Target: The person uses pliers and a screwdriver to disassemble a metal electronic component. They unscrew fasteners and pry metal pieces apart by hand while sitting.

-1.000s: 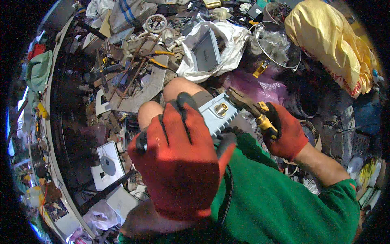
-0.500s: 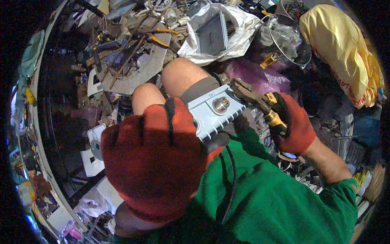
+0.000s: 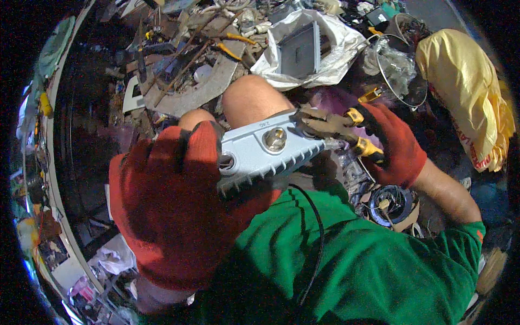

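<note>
My left hand (image 3: 179, 211), in a red and black work glove, is closed round the left end of a light grey ribbed metal housing (image 3: 249, 146). A brass-coloured threaded connector (image 3: 274, 139) stands up from its middle, and a round opening (image 3: 227, 162) shows beside my glove. In my right hand (image 3: 398, 146), gloved alike, are pliers (image 3: 330, 124) with yellow and black handles. Their dark jaws lie over the housing's right end; whether they grip a part there is hidden. My bare knees are just beyond the housing.
Ahead, a white sack (image 3: 346, 49) holds a grey flat panel (image 3: 299, 50). A stuffed yellow sack (image 3: 460, 92) stands at the right. Yellow-handled tools (image 3: 230, 50) lie among scrap at the far left. A coil (image 3: 390, 205) lies below my right hand, and a black cable (image 3: 317, 216) crosses my green shirt.
The housing has shifted left and turned flatter, uncovering its left opening. The plier jaws have moved left and farther over its right end.
</note>
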{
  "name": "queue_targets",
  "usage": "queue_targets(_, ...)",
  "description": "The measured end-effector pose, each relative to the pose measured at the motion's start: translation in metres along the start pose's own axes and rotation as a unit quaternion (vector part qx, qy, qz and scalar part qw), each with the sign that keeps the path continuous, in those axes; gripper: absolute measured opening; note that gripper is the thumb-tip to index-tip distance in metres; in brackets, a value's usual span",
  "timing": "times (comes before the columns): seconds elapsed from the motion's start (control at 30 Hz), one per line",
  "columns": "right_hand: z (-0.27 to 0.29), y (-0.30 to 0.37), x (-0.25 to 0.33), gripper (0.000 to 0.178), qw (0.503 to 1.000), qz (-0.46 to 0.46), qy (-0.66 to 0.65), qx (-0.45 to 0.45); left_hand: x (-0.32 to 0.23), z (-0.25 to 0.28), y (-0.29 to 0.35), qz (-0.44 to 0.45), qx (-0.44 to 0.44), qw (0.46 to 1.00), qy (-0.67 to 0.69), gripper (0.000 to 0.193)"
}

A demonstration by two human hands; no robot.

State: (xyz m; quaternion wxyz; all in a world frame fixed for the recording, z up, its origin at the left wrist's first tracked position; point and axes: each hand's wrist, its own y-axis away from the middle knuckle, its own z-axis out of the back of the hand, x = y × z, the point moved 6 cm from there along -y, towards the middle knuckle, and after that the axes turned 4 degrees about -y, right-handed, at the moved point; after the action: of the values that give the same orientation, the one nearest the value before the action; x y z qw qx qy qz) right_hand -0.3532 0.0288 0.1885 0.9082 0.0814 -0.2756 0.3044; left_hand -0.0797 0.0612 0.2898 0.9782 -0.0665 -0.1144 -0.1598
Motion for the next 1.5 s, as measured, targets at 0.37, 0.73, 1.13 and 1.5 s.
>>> queue_targets(0.37, -0.010, 0.069, 0.042, 0.076, 0.970, -0.229, 0.067, -0.047, -0.054, 0.011, -0.018, -0.051, -0.033, 0.997, 0.054, 0.079)
queue_targets(0.73, -0.024, 0.087, 0.066, 0.082, 0.949, -0.307, -0.004, -0.068, -0.083, 0.009, -0.013, -0.057, -0.071, 0.995, 0.040, 0.043)
queue_targets(1.13, 0.009, 0.043, 0.072, 0.070, 0.975, -0.212, 0.057, -0.042, -0.011, 0.002, -0.012, -0.024, -0.105, 0.980, 0.165, 0.054)
queue_targets(1.5, 0.043, 0.066, 0.019, 0.070, 0.940, -0.046, 0.329, 0.080, 0.022, 0.033, 0.026, 0.043, -0.170, 0.960, 0.219, 0.060)
